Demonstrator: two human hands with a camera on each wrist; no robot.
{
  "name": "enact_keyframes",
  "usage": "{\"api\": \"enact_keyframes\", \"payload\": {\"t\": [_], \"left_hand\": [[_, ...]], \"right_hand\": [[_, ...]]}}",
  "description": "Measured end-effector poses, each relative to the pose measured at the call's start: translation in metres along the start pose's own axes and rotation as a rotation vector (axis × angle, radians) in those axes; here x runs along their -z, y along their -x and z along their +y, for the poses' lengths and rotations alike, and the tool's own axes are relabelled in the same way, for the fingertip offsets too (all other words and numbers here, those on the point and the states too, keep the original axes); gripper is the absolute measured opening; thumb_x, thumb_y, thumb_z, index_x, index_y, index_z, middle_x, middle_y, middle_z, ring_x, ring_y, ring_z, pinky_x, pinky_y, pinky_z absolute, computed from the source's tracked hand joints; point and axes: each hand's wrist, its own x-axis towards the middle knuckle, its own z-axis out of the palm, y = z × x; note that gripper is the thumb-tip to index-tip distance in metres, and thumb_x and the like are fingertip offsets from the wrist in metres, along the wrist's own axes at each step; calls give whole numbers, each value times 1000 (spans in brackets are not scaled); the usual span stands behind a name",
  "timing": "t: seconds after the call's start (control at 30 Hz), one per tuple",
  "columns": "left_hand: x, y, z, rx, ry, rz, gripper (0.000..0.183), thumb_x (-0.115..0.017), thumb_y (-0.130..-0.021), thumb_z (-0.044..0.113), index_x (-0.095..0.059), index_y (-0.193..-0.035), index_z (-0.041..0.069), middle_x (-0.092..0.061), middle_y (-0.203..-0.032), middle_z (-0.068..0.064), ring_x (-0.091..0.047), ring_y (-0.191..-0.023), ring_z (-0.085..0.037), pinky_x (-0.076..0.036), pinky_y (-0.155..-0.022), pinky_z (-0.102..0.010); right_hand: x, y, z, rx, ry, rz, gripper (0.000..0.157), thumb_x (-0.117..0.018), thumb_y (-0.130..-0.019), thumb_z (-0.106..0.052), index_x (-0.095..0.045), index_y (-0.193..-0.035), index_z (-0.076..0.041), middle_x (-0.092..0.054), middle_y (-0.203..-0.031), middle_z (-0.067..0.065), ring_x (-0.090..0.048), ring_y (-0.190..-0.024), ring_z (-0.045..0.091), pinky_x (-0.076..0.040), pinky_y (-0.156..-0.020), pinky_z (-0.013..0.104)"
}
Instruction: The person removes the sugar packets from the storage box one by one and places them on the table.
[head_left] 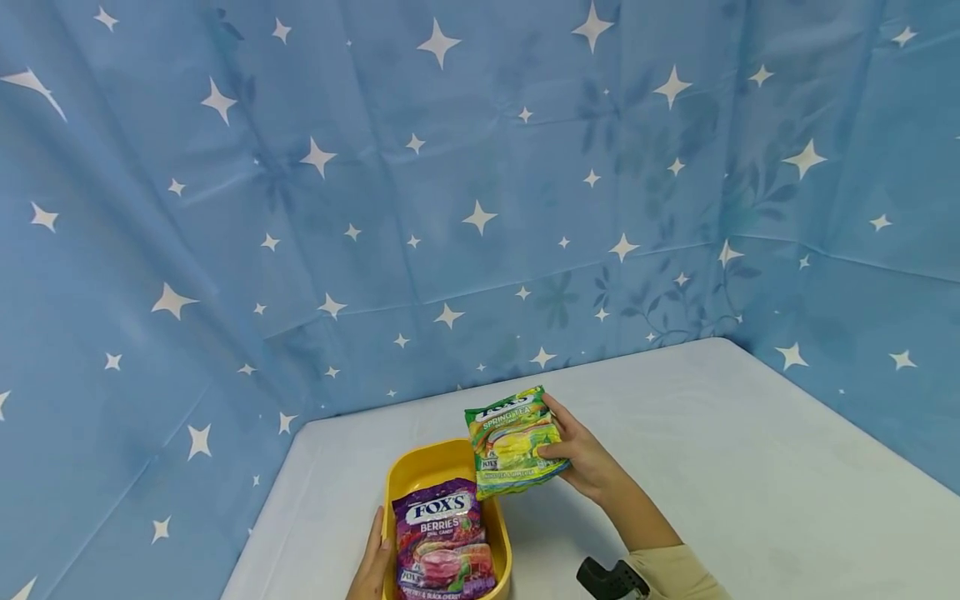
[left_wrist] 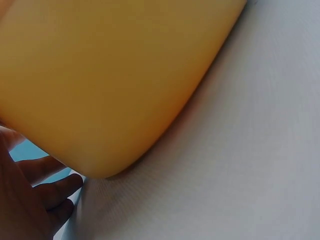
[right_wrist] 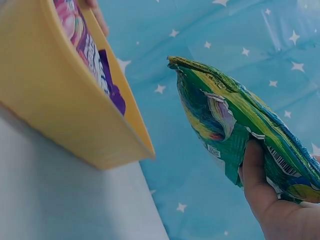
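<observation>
My right hand point(head_left: 588, 458) pinches a green and yellow bag of Fox's Spring Tea candy point(head_left: 513, 446) by its right side, with the thumb on the front. The bag is lifted above the right rim of a yellow plastic bin point(head_left: 504, 533) and overlaps that rim in the head view. Inside the bin lies a purple bag of Fox's Berries candy point(head_left: 442, 542), label up. My left hand point(head_left: 371, 558) rests along the bin's left wall; the left wrist view shows its fingers point(left_wrist: 57, 192) loosely bent beside the outer wall point(left_wrist: 115, 85).
The bin stands on a white-covered table point(head_left: 697, 467) near its front left. Behind and beside the table hangs a blue curtain with white stars point(head_left: 480, 217). A dark strap point(head_left: 611, 577) is on the right wrist by a beige sleeve point(head_left: 675, 573).
</observation>
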Motion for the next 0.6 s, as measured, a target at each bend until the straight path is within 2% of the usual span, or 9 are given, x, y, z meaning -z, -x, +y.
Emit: {"api": "enact_keyframes", "payload": {"t": [0.3, 0.53, 0.6], "left_hand": [[3, 1, -2, -64, -24, 11, 71, -19, -99, 43, 26, -139, 4, 14, -142, -36, 0, -129, -57, -15, -102, -68], [3, 0, -3, 6, 71, -19, 75, -20, -97, 49, 29, -138, 10, 17, -143, -35, -3, -131, -56, -22, -105, -62], [2, -1, -2, 3, 73, -24, 74, -20, -98, 48, 29, -138, 10, 16, -143, -35, -4, -131, -56, -23, -105, -61]], "right_hand": [[16, 0, -6, -13, 43, 35, 91, -45, -82, 15, 6, -148, -22, 1, -153, 13, -53, -106, 15, -52, -81, 25], [27, 2, -6, -34, 81, 61, 91, -46, -82, 14, 6, -148, -21, 4, -154, 12, -47, -117, 23, -51, -84, 28], [30, 3, -5, -41, 95, 70, 90, -46, -82, 14, 6, -148, -20, 4, -154, 13, -44, -120, 27, -51, -85, 28]]}}
